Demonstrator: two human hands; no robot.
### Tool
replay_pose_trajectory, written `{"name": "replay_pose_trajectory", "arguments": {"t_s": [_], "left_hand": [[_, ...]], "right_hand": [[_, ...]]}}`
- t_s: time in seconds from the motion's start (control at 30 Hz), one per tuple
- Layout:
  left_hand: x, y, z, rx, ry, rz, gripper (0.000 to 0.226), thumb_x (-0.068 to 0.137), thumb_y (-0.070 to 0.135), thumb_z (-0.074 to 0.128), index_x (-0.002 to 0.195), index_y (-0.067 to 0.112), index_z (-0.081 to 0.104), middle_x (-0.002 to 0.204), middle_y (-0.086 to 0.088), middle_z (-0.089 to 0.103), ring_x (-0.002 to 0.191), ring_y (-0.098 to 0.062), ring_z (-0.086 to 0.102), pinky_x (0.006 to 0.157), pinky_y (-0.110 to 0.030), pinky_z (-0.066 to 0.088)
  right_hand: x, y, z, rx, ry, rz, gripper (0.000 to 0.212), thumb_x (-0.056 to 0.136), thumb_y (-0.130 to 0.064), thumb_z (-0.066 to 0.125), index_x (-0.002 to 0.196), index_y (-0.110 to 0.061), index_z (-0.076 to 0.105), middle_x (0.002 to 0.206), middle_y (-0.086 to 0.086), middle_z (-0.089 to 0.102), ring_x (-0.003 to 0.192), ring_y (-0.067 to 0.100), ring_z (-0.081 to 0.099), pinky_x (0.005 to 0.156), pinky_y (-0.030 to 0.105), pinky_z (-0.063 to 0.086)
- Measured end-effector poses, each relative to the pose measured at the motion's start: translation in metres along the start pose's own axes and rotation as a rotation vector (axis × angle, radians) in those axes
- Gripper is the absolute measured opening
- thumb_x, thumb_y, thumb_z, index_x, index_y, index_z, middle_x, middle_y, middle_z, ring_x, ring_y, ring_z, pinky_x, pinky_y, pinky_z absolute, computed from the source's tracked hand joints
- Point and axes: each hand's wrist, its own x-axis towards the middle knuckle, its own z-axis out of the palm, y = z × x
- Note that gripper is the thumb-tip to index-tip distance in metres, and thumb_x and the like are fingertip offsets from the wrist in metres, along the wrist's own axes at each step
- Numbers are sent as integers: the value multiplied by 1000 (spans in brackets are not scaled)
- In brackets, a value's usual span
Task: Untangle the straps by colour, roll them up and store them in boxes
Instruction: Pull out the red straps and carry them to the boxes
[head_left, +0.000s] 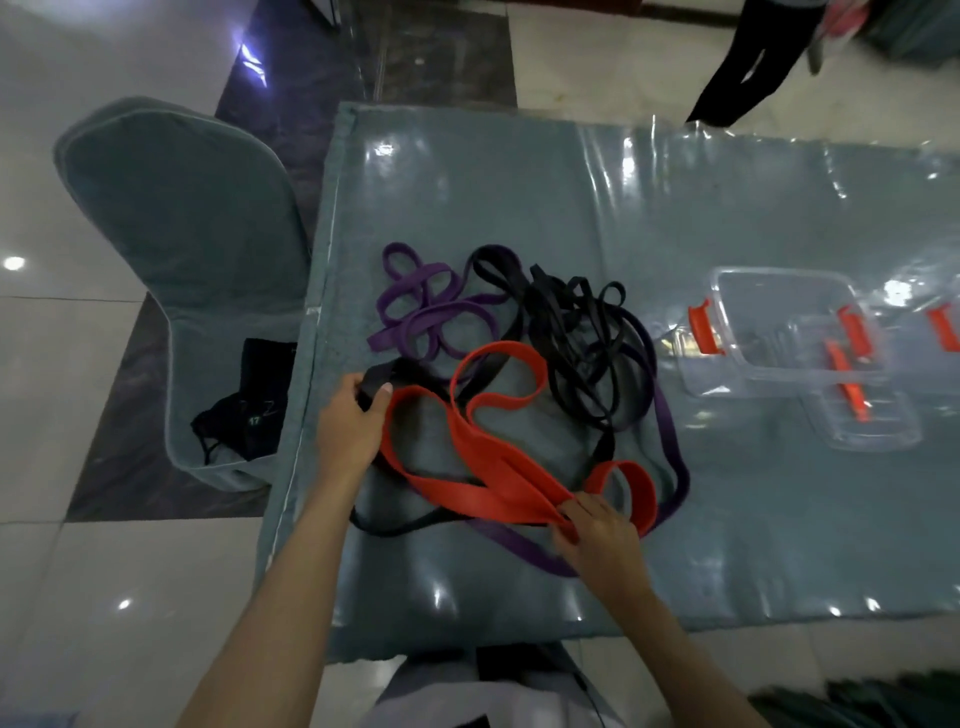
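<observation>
Untangling stage. Left hand (349, 426) clamped on a black strap (571, 332) end, left of the red strap (493, 452). Right hand (597, 535) pinching the red strap's near loop, fingers curled round it. Best drawn out slowly toward the near table edge (467, 631), black held back. Purple straps (421, 306) beyond red, untouched. Clear boxes (789, 332) well right of red. Open cloth near and right; table's left edge just beside the left hand.

Both hands (349, 425) (597, 535) forward, fingers curled.
</observation>
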Motion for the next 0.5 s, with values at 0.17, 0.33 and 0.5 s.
{"name": "replay_pose_trajectory", "arguments": {"t_s": [0.17,0.33,0.5], "left_hand": [[-8,4,3,4,-34,2,33,101,43,68,125,19,66,115,-3,73,108,-25,68,95,-49,56],[-14,6,9,-22,-52,49,24,100,41,70,119,26,66,105,10,69,96,-10,65,82,-34,53],[-20,13,13,-40,-76,81,17,99,40,72,111,33,62,94,23,63,86,6,60,68,-19,44]], "right_hand": [[-3,11,-30,154,177,86,21,88,-27,87,88,-8,78,79,3,70,68,26,68,59,41,58],[5,16,-71,214,277,80,27,98,-26,72,121,-13,79,110,6,74,97,27,73,82,41,60],[15,15,-110,250,405,30,34,97,-24,65,125,-7,73,110,4,73,97,23,68,90,26,49]]}}
